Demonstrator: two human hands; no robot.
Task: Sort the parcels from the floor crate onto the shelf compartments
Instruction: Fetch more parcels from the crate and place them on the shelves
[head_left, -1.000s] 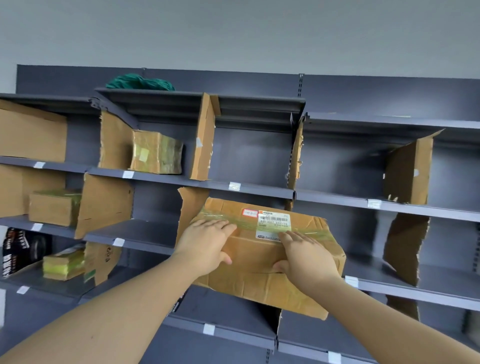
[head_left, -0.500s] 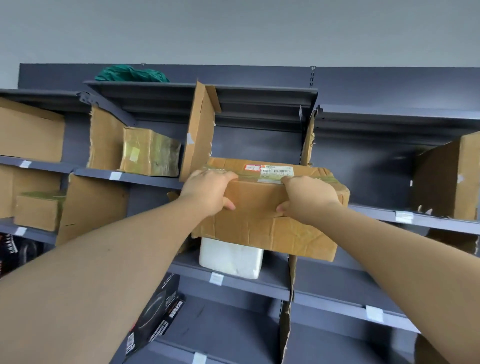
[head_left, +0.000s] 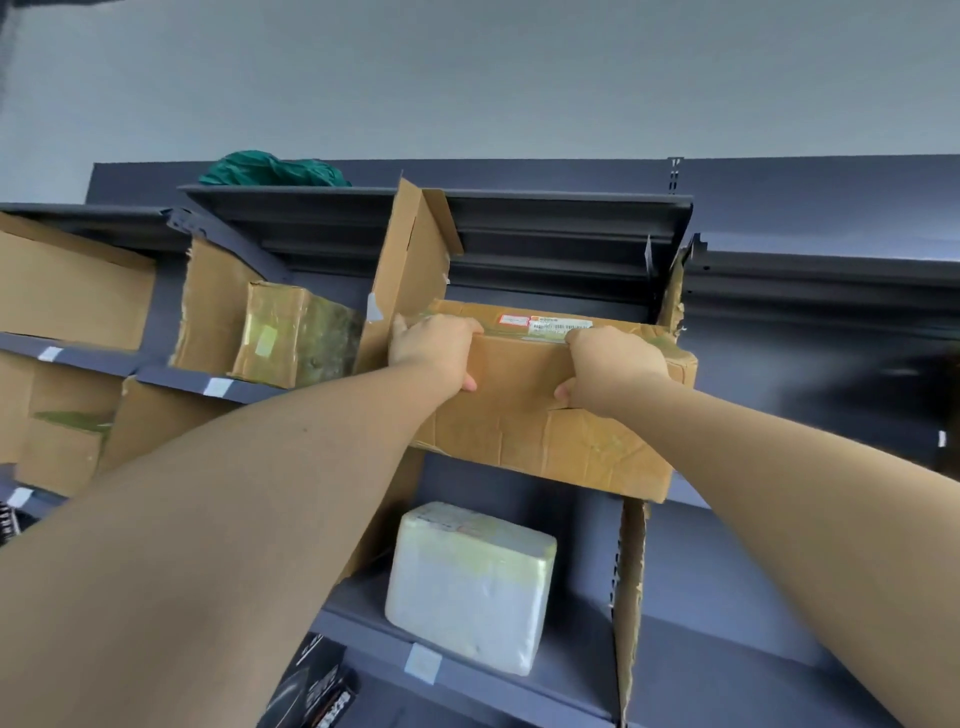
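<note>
The left hand (head_left: 434, 348) and the right hand (head_left: 613, 371) both grip the cardboard parcel (head_left: 524, 421) at its top front edge, fingers curled over, thumbs on the front face. The parcel sits at the frame centre, close between the left divider (head_left: 410, 270) and the torn right divider (head_left: 674, 296). There is open room above it, under the top shelf (head_left: 545, 218).

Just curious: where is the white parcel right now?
In the head view, lower centre, the white parcel sits in the compartment below the held cardboard box, left of a cardboard divider.
</note>
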